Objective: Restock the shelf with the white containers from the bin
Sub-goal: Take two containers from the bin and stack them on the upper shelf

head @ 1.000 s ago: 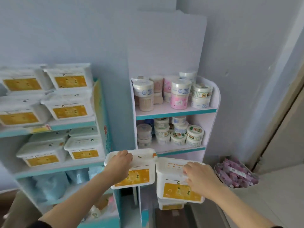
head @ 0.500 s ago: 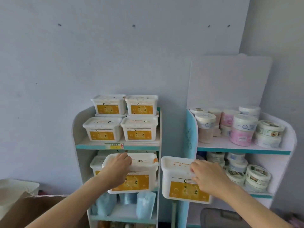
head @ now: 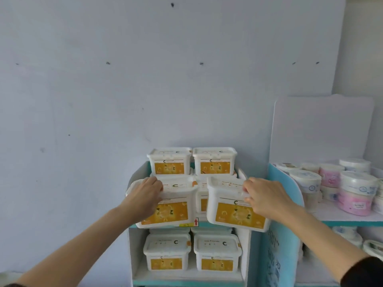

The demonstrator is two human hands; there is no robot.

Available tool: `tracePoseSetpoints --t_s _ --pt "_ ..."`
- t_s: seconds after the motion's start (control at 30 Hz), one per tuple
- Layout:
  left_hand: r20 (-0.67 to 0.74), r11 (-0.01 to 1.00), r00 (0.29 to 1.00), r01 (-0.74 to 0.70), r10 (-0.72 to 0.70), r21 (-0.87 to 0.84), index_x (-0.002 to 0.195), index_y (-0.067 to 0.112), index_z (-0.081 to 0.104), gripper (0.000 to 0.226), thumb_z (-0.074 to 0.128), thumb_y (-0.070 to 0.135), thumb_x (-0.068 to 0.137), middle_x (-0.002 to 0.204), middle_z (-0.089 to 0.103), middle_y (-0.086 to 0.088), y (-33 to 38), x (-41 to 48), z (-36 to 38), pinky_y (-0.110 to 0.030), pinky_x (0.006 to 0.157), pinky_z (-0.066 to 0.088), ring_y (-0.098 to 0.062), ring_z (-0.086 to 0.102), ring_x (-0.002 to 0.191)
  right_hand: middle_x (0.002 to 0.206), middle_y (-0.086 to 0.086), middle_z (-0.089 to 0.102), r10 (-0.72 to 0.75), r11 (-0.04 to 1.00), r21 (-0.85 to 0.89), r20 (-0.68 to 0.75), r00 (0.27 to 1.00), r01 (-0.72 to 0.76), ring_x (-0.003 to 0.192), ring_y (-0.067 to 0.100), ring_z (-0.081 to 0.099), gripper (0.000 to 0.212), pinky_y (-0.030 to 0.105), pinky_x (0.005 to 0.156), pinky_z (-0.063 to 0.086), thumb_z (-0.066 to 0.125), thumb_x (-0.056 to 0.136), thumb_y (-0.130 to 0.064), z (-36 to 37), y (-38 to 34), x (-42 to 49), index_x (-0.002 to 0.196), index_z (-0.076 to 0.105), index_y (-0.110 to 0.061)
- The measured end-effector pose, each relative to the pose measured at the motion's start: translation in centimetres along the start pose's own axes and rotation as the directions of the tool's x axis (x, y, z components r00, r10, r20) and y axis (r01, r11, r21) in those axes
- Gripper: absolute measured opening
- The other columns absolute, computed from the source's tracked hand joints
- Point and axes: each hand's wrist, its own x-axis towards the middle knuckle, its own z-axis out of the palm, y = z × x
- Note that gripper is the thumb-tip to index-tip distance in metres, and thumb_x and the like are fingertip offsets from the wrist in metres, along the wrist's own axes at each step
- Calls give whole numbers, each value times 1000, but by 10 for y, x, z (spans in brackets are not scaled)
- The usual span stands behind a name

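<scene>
Both arms outstretched, left hand [head: 145, 198] and right hand [head: 267, 198] each clamped, fingers curled.

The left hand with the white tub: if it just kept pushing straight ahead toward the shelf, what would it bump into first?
Most likely the held tub in the left hand would meet the white containers stacked on the top shelf, probably the lower row hidden behind it. Depth is hard to judge from this one view, so the gap left is unclear.

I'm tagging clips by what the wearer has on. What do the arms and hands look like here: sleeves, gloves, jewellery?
Both hands are bare: the left hand and right hand show no gloves, and no rings or watch can be seen. The forearms are uncovered. A dark sleeve, pushed up, shows at the lower right edge; a sliver of dark fabric shows at the lower left corner.
</scene>
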Motion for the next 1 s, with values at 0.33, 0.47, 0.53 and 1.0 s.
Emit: tracePoseSetpoints --t_s 0.33,0.47,0.53,1.0 --pt "-106 999 994 14 -18 -43 113 12 50 21 46 21 95 116 50 -3 -44 83 -2 -28 91 42 -17 44 100 108 -3 57 -5 988 -155 -110 994 -12 90 13 56 16 28 73 47 51 90 -22 0 4 105 105 50 -18" --pt "-87 1000 996 14 -16 -22 113 12 50 21 46 21 95 117 50 -2 -55 105 17 -26 91 40 -13 37 92 112 -2 56 -18 987 -162 -117 993 -1 97 14 54 21 29 76 48 52 88 -15 22 13 134 109 51 -17" --pt "-80 1000 997 20 -22 -19 110 13 51 18 46 18 94 116 51 -2 -60 112 28 -25 89 41 -11 34 88 114 -1 56 -33 989 -150 -101 994 17 100 15 53 23 28 78 49 51 88 -13 36 16 142 110 51 -16" --pt "10 993 997 76 -75 -86 114 17 49 20 45 27 97 117 64 1 -86 115 32 -28 77 52 -19 61 94 104 2 59 -24 983 180 -49 998 33 79 15 53 13 19 56 37 43 95 -15 62 12 164 107 47 -13"
